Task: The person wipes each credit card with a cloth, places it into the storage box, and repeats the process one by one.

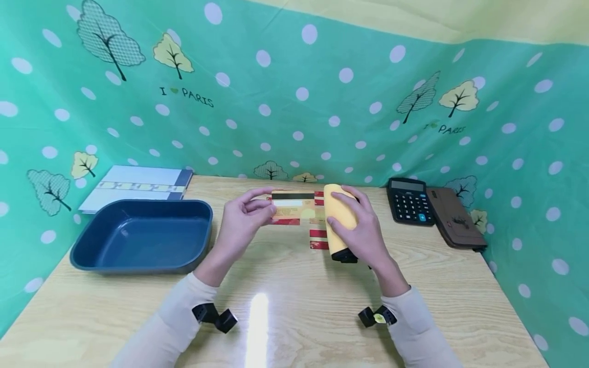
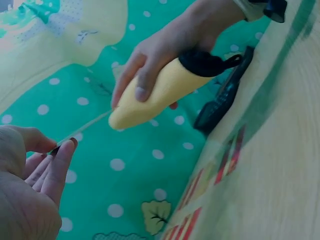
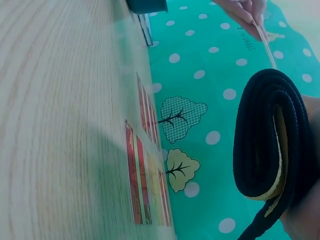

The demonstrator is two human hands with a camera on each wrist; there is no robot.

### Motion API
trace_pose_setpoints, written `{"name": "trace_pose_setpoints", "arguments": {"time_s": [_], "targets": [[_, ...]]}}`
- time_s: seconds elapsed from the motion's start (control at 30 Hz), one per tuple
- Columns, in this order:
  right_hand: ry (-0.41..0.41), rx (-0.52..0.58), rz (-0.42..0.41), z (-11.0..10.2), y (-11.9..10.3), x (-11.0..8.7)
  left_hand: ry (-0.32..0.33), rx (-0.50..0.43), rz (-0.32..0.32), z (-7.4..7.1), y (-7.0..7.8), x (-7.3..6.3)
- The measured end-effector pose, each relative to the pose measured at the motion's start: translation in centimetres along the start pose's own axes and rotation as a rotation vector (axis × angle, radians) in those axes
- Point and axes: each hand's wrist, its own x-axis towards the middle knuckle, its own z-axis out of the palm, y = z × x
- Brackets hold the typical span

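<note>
My left hand [image 1: 244, 220] pinches one end of a bank card [image 1: 290, 209] between thumb and fingers. The card has a dark stripe, a white strip and a red lower edge; it is held above the table and seen edge-on in the wrist views. My right hand [image 1: 363, 227] grips a rolled yellow cloth [image 1: 338, 220] with a black layer and black end [image 3: 265, 145]. In the left wrist view, the cloth's tip [image 2: 120, 119] appears to meet the card's far end. Red-and-cream cards [image 3: 137, 175] lie on the table beneath, partly hidden in the head view.
A dark blue basin [image 1: 142, 235] stands at left, with a pale notebook [image 1: 138, 181] behind it. At right, a black calculator [image 1: 411, 202] lies beside a brown wallet [image 1: 453, 217]. A green dotted curtain [image 1: 294, 107] borders the wooden table [image 1: 294, 312].
</note>
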Motion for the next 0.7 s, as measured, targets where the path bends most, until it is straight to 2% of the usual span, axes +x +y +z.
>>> {"name": "trace_pose_setpoints", "arguments": {"time_s": [0.2,0.5,0.7], "targets": [[-0.008,0.016,0.014,-0.1,0.0,0.1,0.01,-0.028,-0.009,-2.0,1.3,0.3],[-0.017,0.007,0.031,0.0,0.2,0.2,0.01,0.067,0.028,-7.7,3.9,-0.4],[-0.015,0.002,0.029,-0.1,0.2,0.1,0.053,0.167,0.001,-11.4,4.2,-1.2]]}}
